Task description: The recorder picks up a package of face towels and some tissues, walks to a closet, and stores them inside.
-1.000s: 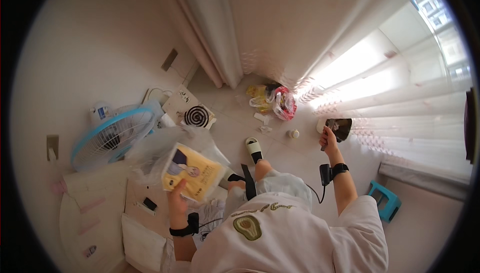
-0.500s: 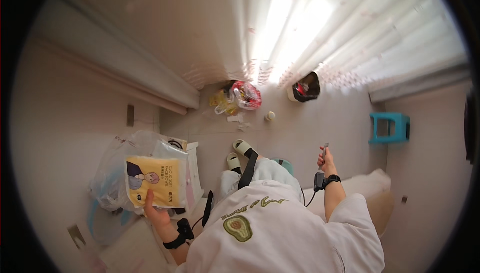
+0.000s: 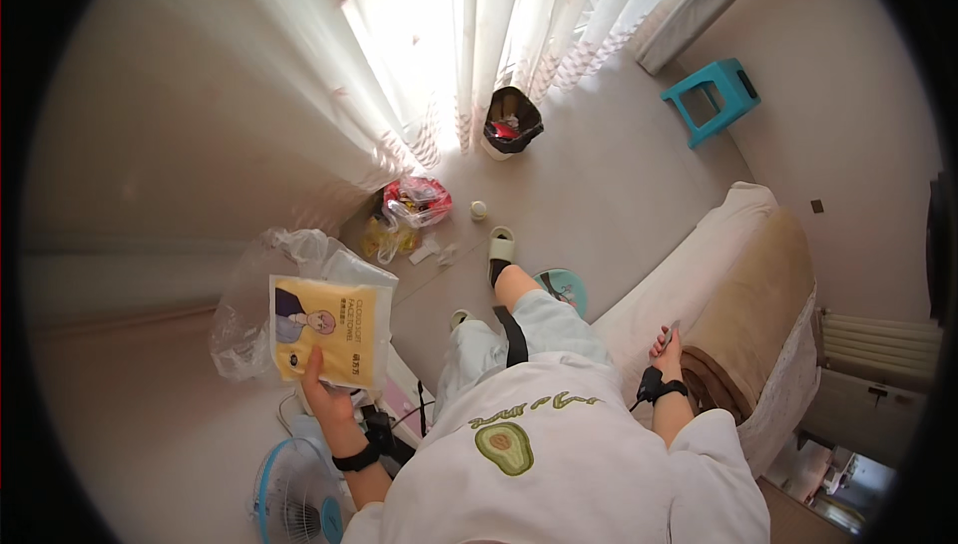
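Note:
My left hand (image 3: 327,406) grips a flat, soft yellow pack of face towels (image 3: 344,349) by its lower edge, the thumb lying across its printed front. A crumpled clear plastic bag (image 3: 242,309) hangs behind and beside the pack; whether my fingers also hold it is hidden. Out to the right, my right hand (image 3: 667,352) is closed around a slim grey object (image 3: 674,327), whose tip pokes out past the fingers. It is too small to name. Both wrists wear black straps with small devices.
A blue fan (image 3: 299,499) stands below my left forearm. Beside my right arm is a bed-like seat with a pale cover (image 3: 689,265). Ahead on the floor are a black-lined bin (image 3: 534,133), a red bag (image 3: 417,202), a small jar (image 3: 478,210) and a turquoise stool (image 3: 714,100).
My body has turned to the right and one foot has stepped ahead. The fan and more of the bed-like seat have come into view. Both hands keep their holds.

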The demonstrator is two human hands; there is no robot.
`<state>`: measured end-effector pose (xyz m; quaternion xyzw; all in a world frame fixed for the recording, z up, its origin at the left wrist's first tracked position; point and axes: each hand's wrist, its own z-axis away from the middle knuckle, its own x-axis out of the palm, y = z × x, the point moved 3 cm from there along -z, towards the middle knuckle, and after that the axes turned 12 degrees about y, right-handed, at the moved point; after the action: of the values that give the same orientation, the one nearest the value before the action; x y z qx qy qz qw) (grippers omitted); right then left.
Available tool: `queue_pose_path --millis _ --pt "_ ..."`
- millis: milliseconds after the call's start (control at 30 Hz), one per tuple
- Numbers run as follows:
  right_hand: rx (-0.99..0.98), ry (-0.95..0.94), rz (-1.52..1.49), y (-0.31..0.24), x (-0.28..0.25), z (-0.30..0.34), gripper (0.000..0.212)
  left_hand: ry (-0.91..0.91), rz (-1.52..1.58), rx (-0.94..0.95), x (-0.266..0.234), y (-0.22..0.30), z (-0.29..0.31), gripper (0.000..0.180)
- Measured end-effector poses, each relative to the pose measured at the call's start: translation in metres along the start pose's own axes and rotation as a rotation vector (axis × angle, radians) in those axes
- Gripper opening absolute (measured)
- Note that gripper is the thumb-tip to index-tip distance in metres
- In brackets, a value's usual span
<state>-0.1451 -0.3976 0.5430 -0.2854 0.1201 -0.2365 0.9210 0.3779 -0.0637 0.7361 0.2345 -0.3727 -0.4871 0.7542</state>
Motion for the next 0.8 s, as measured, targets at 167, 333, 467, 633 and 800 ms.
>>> queue_pose_path --millis 167,333,467,633,800 --pt "0.019 0.121 -0.162 -0.014 0.006 -0.037 0.029 -0.055 -0.068 0.006 0.095 -0.018 -0.008 0.041" --pt "0.097 0.080 -0.265 -0.078 0.083 -0.091 0.031 -0.103 -0.105 0.028 0.201 -0.058 -0.017 0.043" --pt "-0.015 -0.238 -0.205 -0.207 0.189 -0.105 0.027 -0.145 -0.063 -0.001 0.323 -0.100 0.003 0.043" --pt "-0.340 -0.454 -0.351 -0.355 0.258 -0.052 0.029 -0.435 -0.252 -0.021 0.476 -0.158 0.030 0.044" --pt "-0.467 -0.488 -0.531 -0.414 0.224 -0.053 0.028 -0.706 -0.392 -0.110 0.605 -0.232 0.079 0.044"
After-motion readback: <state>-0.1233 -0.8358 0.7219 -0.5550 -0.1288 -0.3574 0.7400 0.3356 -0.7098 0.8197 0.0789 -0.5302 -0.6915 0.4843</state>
